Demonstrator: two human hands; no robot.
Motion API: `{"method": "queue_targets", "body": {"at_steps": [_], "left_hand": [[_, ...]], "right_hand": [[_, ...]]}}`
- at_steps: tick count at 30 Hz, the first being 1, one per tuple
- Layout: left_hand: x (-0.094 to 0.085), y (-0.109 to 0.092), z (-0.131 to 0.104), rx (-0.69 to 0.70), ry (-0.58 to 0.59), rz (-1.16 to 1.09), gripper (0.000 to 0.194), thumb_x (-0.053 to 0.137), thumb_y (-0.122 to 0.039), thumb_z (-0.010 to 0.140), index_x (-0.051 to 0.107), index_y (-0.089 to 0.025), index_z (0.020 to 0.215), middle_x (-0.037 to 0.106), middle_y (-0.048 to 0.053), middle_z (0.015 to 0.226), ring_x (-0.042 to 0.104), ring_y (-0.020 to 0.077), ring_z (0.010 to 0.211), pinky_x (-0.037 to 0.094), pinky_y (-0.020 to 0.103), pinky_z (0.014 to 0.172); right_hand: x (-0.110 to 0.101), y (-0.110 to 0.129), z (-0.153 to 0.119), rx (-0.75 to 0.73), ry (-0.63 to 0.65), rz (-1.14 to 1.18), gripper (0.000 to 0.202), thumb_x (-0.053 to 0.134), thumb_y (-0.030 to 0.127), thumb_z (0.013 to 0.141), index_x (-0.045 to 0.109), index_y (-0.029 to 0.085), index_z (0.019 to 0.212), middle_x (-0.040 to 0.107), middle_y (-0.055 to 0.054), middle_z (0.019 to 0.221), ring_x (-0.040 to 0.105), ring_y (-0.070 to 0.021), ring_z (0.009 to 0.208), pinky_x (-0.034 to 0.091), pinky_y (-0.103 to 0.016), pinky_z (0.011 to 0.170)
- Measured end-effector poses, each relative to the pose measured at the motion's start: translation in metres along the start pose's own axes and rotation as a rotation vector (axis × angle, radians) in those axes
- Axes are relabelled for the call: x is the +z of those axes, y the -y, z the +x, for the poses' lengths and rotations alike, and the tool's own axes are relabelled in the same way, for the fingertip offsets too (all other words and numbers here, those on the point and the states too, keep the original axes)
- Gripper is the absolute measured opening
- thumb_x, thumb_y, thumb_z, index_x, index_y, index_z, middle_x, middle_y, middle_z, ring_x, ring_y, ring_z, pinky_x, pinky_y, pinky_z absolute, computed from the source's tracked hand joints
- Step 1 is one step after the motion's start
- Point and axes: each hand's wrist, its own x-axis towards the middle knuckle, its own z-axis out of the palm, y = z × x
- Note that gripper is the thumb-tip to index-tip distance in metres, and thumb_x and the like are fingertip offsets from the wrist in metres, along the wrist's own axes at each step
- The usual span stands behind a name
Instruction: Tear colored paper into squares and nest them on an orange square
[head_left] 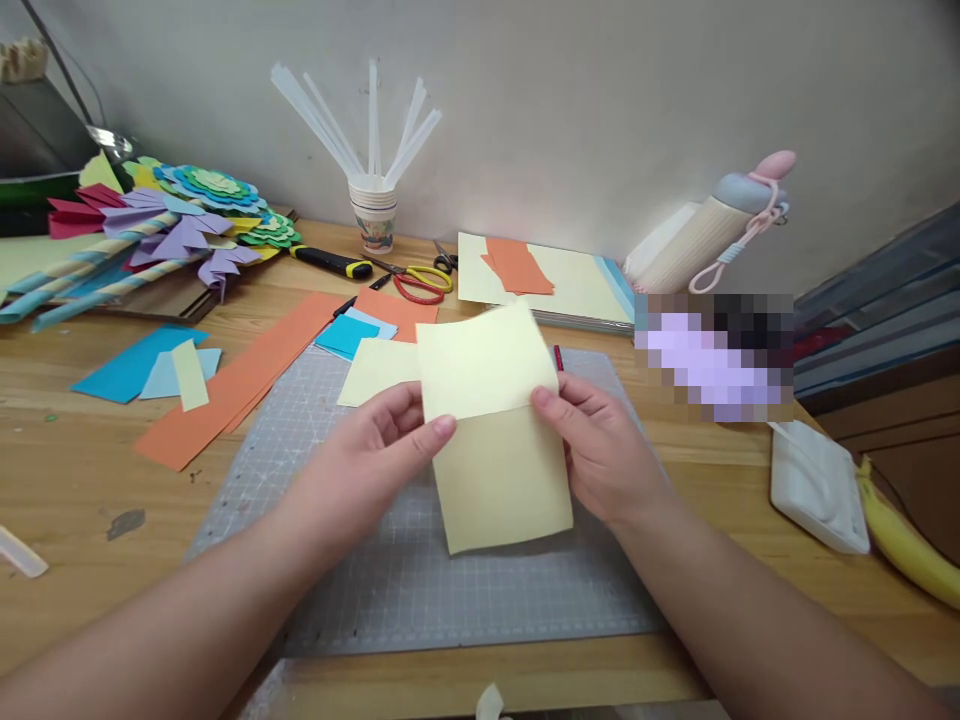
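Pale yellow paper (499, 470) is held up by both hands above the grey cutting mat (337, 590), at the middle of the scene. Its left edge is pinched by the left hand (386, 440), the thumb pressed on the near face and the fingers curled behind; its right edge is gripped likewise by the right hand (606, 445). Between the thumbs the paper is crossed by a line; whether a fold or an edge is seen there cannot be told.

Just beyond the left hand, the mat is partly covered by a second pale yellow sheet (375, 372), with small blue pieces (345, 337) placed near it. Farther left, long orange strips (247, 375) are laid on the wooden table (75, 450), partly covered by a narrow pale yellow strip (190, 375).

On the far side, scissors with red and yellow handles (424, 285) are set near a black-and-yellow utility knife (330, 262), and white strips (373, 120) are stood in paper cups (373, 220). To their left, paper flowers (214, 187) are heaped. At the far right a ribbed bottle (690, 240) is tilted; nearer, a banana (907, 545) is seen.
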Motion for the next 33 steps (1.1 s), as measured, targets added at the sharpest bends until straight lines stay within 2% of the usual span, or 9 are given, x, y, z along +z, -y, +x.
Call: {"method": "queue_targets", "body": {"at_steps": [4,9,14,17,21,25,28,31,33], "left_hand": [[0.0,-0.001,0.001,-0.033,-0.079,0.045,0.045,0.069,-0.046,0.076,0.062,-0.02,0.113,0.073,0.006,0.1,0.068,0.0223,0.085,0.054,0.032,0.073],[-0.002,0.001,0.003,-0.009,-0.123,0.107,0.037,0.066,-0.042,0.078,0.064,-0.022,0.109,0.07,0.002,0.084,0.064,0.0183,0.072,0.053,0.028,0.063],[-0.004,-0.002,0.003,-0.032,-0.223,0.189,0.016,0.058,-0.031,0.08,0.068,-0.024,0.092,0.069,-0.001,0.086,0.06,0.0155,0.075,0.047,0.025,0.064],[-0.005,-0.004,0.004,-0.078,-0.267,0.128,0.021,0.053,-0.035,0.082,0.066,-0.024,0.094,0.068,0.0,0.085,0.061,0.0175,0.076,0.045,0.026,0.063],[-0.004,-0.005,0.002,-0.147,-0.139,-0.048,0.039,0.054,-0.054,0.081,0.063,-0.023,0.104,0.067,0.002,0.084,0.063,0.0209,0.077,0.047,0.03,0.063],[-0.006,-0.004,0.001,-0.263,0.049,-0.119,0.032,0.071,-0.044,0.071,0.062,-0.019,0.088,0.066,0.001,0.076,0.06,0.0171,0.066,0.043,0.026,0.058],[-0.008,-0.003,0.001,-0.248,0.027,-0.066,0.026,0.07,-0.042,0.073,0.06,-0.018,0.078,0.064,0.0,0.073,0.057,0.0135,0.064,0.04,0.023,0.058],[-0.006,-0.002,-0.001,-0.203,0.01,0.009,0.028,0.067,-0.044,0.076,0.058,-0.018,0.074,0.06,-0.003,0.069,0.053,0.0112,0.062,0.039,0.022,0.058],[-0.003,-0.002,-0.003,-0.183,0.02,0.074,0.028,0.067,-0.044,0.076,0.058,-0.018,0.073,0.059,-0.003,0.068,0.052,0.0111,0.063,0.038,0.022,0.058]], "right_hand": [[0.002,-0.004,0.0,0.062,0.131,-0.073,0.026,0.072,0.038,0.079,0.069,0.025,0.101,0.075,-0.002,0.092,0.07,-0.0172,0.075,0.055,-0.029,0.066],[0.0,-0.007,0.003,0.099,0.147,-0.1,0.031,0.073,0.036,0.077,0.069,0.023,0.104,0.075,-0.003,0.09,0.068,-0.0156,0.071,0.052,-0.027,0.06],[-0.002,-0.006,0.007,0.162,0.07,0.014,0.019,0.076,0.031,0.071,0.075,0.022,0.087,0.075,-0.002,0.081,0.066,-0.0132,0.065,0.05,-0.025,0.058],[0.0,0.0,0.008,0.199,0.029,0.047,0.015,0.079,0.032,0.064,0.077,0.022,0.076,0.074,-0.002,0.074,0.065,-0.0136,0.06,0.049,-0.025,0.056],[0.004,0.004,0.004,0.106,0.036,-0.012,0.013,0.078,0.035,0.065,0.078,0.025,0.073,0.075,-0.003,0.076,0.066,-0.0151,0.061,0.05,-0.027,0.055],[0.001,0.001,-0.002,-0.061,0.065,-0.191,0.01,0.071,0.028,0.071,0.079,0.027,0.076,0.076,-0.003,0.085,0.067,-0.0161,0.069,0.05,-0.027,0.057],[-0.005,0.001,-0.003,-0.116,0.084,-0.2,0.022,0.06,0.025,0.078,0.077,0.029,0.092,0.075,-0.001,0.087,0.066,-0.0153,0.071,0.05,-0.026,0.06],[-0.007,0.006,-0.003,-0.038,0.123,-0.12,0.028,0.051,0.036,0.085,0.071,0.026,0.103,0.073,-0.002,0.083,0.064,-0.0161,0.065,0.049,-0.028,0.055],[-0.005,0.009,-0.003,0.023,0.157,-0.206,0.029,0.054,0.043,0.086,0.068,0.024,0.101,0.071,-0.003,0.079,0.062,-0.0157,0.063,0.047,-0.027,0.054]]}}
